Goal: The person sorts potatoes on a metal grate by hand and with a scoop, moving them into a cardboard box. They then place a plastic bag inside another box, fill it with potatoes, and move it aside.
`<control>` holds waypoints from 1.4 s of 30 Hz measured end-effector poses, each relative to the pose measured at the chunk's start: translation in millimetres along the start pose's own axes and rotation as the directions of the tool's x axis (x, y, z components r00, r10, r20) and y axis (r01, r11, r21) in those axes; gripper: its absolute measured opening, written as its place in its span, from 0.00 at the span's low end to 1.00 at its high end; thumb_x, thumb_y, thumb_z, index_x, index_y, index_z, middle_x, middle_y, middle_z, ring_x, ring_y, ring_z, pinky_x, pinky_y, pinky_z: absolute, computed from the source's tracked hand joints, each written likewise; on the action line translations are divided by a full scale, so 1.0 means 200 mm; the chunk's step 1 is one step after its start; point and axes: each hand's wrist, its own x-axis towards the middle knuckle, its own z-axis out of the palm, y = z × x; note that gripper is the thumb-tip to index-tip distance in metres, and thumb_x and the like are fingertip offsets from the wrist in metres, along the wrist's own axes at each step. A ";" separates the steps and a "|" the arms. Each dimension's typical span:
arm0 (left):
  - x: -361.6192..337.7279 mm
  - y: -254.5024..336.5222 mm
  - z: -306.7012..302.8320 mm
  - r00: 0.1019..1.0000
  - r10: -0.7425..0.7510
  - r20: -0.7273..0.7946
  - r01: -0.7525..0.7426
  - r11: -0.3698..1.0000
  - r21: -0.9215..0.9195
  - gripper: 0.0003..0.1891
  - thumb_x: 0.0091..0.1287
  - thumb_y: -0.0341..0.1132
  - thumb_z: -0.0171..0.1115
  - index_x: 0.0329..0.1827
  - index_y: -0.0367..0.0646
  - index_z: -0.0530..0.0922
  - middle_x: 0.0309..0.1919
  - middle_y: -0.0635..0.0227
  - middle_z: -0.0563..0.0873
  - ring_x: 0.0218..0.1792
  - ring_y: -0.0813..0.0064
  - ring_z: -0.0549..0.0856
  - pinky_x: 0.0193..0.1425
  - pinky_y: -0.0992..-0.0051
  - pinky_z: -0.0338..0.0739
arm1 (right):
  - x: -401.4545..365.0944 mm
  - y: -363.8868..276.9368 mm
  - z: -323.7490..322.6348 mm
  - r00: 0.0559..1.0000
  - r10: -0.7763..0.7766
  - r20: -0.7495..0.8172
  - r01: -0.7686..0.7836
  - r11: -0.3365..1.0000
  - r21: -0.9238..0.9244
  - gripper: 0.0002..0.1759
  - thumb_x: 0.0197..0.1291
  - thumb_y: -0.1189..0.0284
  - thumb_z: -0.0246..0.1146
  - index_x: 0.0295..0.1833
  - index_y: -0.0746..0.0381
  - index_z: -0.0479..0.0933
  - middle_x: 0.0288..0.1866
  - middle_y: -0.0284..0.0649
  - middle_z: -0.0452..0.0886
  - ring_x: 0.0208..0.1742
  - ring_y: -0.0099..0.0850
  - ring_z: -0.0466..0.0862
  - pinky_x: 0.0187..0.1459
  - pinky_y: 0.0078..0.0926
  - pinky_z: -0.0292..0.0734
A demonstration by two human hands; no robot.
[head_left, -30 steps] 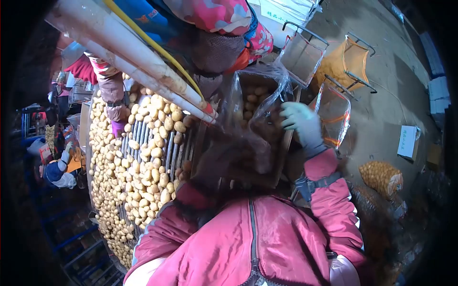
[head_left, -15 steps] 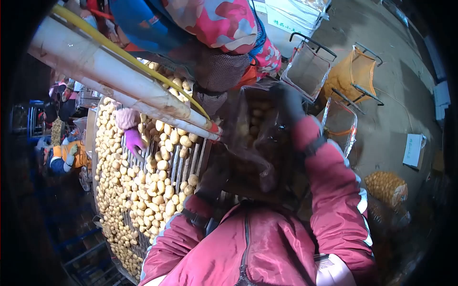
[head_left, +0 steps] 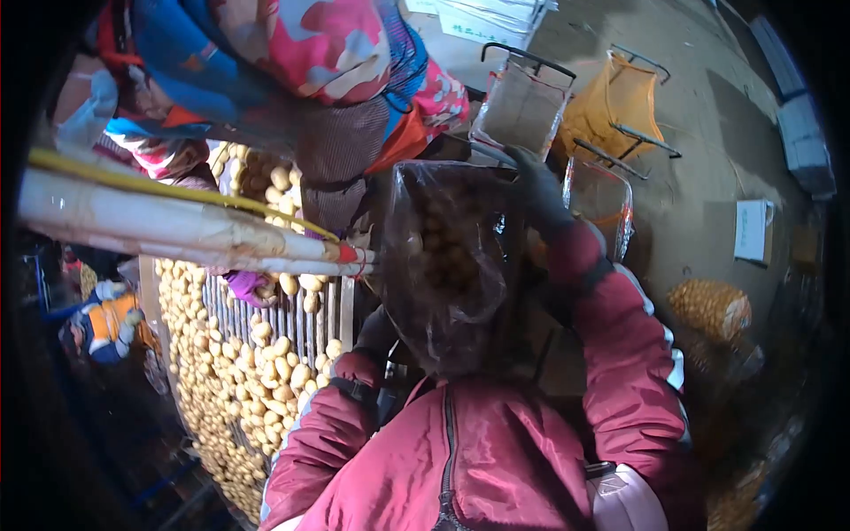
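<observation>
A box lined with clear plastic (head_left: 443,310) stands before my body, with potatoes (head_left: 447,243) dimly visible inside. My right hand (head_left: 540,195), in a dark glove, is at the box's far right corner, its fingers bent over the rim. At the near left side of the box is my left hand (head_left: 379,332), also gloved; shadow hides its fingers. Many potatoes (head_left: 257,380) lie on a slatted rack (head_left: 305,323) to the left.
A co-worker in patterned clothing (head_left: 328,44) stands beyond the box. A purple-gloved hand (head_left: 248,288) is over the rack. White pipes (head_left: 177,221) cross above it. Framed bags (head_left: 611,111), a potato sack (head_left: 708,308) and a carton (head_left: 753,230) are at right. Another person (head_left: 111,323) is far left.
The view has shifted, and the scene's far side appears further left. The plastic-lined box shows more fully, its liner spread toward my body. The purple-gloved hand is now partly behind the pipes.
</observation>
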 end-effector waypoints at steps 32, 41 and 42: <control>0.15 -0.04 -0.61 0.587 -0.440 0.679 0.796 0.162 -0.584 0.23 0.69 0.51 0.64 0.58 0.45 0.85 0.47 0.47 0.91 0.51 0.41 0.88 0.55 0.53 0.83 | -0.24 0.46 0.21 0.960 0.058 0.275 -0.005 0.982 -0.189 0.18 0.74 0.65 0.61 0.56 0.69 0.81 0.47 0.49 0.88 0.49 0.31 0.88 0.50 0.33 0.82; 0.11 0.02 -0.43 0.745 -0.401 0.534 0.667 0.428 -0.609 0.13 0.63 0.43 0.65 0.36 0.44 0.91 0.36 0.51 0.91 0.40 0.48 0.91 0.47 0.53 0.86 | -0.16 0.64 0.31 0.836 0.111 0.538 0.100 0.932 -0.349 0.15 0.72 0.66 0.58 0.50 0.66 0.85 0.39 0.48 0.88 0.39 0.40 0.88 0.43 0.41 0.83; 0.15 -0.04 -0.50 0.776 -0.399 0.488 0.627 0.405 -0.666 0.13 0.63 0.43 0.65 0.35 0.44 0.91 0.36 0.52 0.91 0.39 0.48 0.91 0.47 0.54 0.86 | -0.18 0.69 0.33 0.844 0.070 0.531 0.123 0.939 -0.320 0.15 0.72 0.67 0.58 0.50 0.66 0.85 0.39 0.47 0.88 0.39 0.39 0.88 0.43 0.40 0.83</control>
